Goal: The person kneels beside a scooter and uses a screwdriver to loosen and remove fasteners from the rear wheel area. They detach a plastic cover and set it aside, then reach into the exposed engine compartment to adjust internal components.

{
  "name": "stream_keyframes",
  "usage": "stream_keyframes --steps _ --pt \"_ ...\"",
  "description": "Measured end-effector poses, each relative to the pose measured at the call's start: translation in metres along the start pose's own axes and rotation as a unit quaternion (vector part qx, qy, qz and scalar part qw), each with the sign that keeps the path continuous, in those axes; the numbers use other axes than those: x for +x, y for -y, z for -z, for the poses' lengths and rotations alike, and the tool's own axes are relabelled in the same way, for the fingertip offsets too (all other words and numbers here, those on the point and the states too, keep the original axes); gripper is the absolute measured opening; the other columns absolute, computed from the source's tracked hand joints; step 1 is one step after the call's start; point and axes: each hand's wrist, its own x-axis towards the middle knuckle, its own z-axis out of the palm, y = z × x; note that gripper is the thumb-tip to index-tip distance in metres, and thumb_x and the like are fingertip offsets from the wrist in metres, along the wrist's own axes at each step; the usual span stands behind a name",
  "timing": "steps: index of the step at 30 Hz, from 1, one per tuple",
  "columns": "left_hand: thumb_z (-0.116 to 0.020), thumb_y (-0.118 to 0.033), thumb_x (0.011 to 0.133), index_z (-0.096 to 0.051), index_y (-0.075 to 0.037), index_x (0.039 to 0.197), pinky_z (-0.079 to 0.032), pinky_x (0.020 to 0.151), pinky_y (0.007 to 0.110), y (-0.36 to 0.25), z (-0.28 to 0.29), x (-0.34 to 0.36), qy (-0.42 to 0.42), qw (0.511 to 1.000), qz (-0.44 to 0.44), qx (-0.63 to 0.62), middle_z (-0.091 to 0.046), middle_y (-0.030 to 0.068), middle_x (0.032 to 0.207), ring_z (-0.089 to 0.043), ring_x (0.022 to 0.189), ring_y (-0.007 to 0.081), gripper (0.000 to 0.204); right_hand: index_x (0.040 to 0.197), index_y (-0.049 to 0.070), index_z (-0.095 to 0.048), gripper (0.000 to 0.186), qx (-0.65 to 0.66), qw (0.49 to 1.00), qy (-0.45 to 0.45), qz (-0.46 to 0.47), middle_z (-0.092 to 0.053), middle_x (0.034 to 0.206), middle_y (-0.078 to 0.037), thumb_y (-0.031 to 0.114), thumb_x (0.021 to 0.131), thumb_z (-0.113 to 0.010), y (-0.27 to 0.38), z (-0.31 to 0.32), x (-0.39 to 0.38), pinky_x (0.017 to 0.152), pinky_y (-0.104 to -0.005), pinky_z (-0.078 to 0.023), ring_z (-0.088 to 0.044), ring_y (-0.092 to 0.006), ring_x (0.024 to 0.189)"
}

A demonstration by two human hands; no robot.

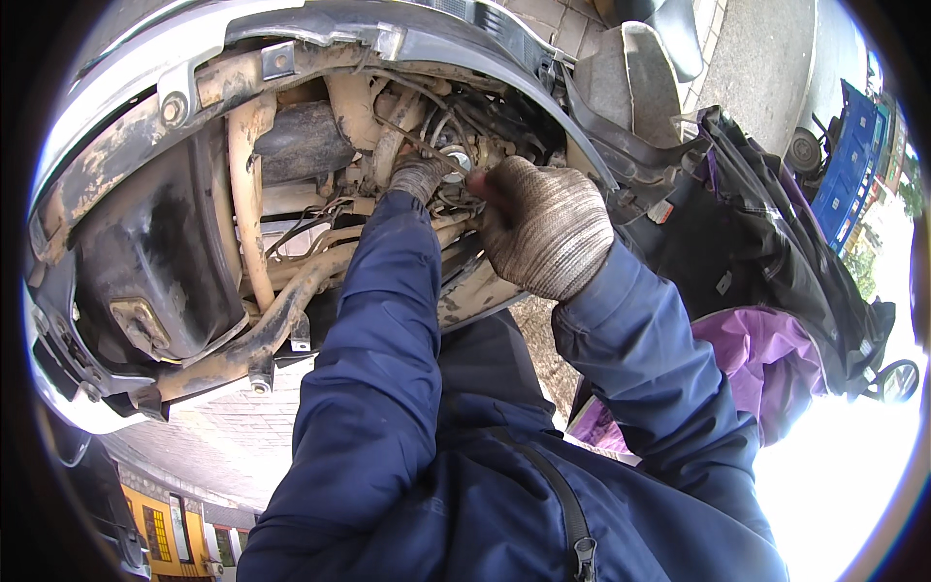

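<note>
The open body of a scooter or motorcycle lies before me, its muddy tube frame (252,209) and cables exposed. My left hand (419,177), in a knitted work glove, reaches in among the cables and hoses; its fingers are mostly hidden. Close to its right, my gloved right hand (548,228) is closed, thumb and fingers pressed together, with the fingertips pointing at the same spot. What it grips, if anything, I cannot make out. Between the hands shows a small round shiny metal part (456,163). A thin brownish hose or rod (422,141) runs toward my right fingertips.
A dark plastic tank or box (155,242) fills the left of the frame. Grey outer panels (465,39) curve over the top. Black cloth with purple lining (766,223) hangs at the right. Beyond it, a blue truck (849,165) stands on the road.
</note>
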Motion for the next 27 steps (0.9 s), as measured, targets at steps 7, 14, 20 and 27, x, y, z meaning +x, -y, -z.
stream_keyframes --steps 7,14,20,27 --pt "-0.093 -0.026 0.069 -0.035 -0.007 0.153 -0.053 0.097 0.039 0.005 -0.001 0.001 0.016 1.0 0.001 -0.002 -0.056 0.0136 0.141 -0.057 0.123 0.026 0.104 0.097 0.001 -0.068 0.018 -0.019 1.0 0.002 -0.002 -0.074 0.088 -0.018 0.004 0.08 -0.068 0.001 -0.001 0.0 0.07 -0.0415 -0.06 -0.073 -0.0351 0.08" --pt "-0.093 -0.026 0.07 -0.034 -0.008 0.154 -0.053 0.097 0.039 0.024 -0.01 0.015 0.057 0.997 0.022 -0.052 -0.056 0.0134 0.141 -0.056 0.123 0.0258 0.104 0.095 0.0 -0.067 0.016 0.005 1.0 0.001 -0.003 -0.074 0.087 -0.019 -0.001 0.079 -0.066 0.0 -0.001 0.0 0.064 -0.0396 -0.059 -0.074 -0.0335 0.076" --pt "-0.091 -0.027 0.072 -0.028 -0.009 0.157 -0.052 0.1 0.039 0.027 -0.017 0.022 0.109 0.983 0.1 -0.108 -0.053 0.0148 0.144 -0.054 0.127 0.0259 0.108 0.093 -0.001 -0.066 0.013 -0.019 1.0 0.006 0.005 -0.075 0.089 -0.017 -0.002 0.08 -0.065 0.0 -0.001 0.001 0.065 -0.0386 -0.06 -0.074 -0.0331 0.075" --pt "-0.087 -0.038 0.071 -0.03 -0.006 0.156 -0.046 0.105 0.038 0.006 -0.01 0.002 0.037 0.998 0.045 0.018 -0.049 0.0169 0.147 -0.048 0.132 0.0275 0.107 0.094 -0.001 -0.066 0.014 0.005 1.0 -0.02 0.004 -0.075 0.088 -0.018 -0.001 0.08 -0.066 -0.001 -0.004 0.0 0.066 -0.0385 -0.06 -0.075 -0.0328 0.078"
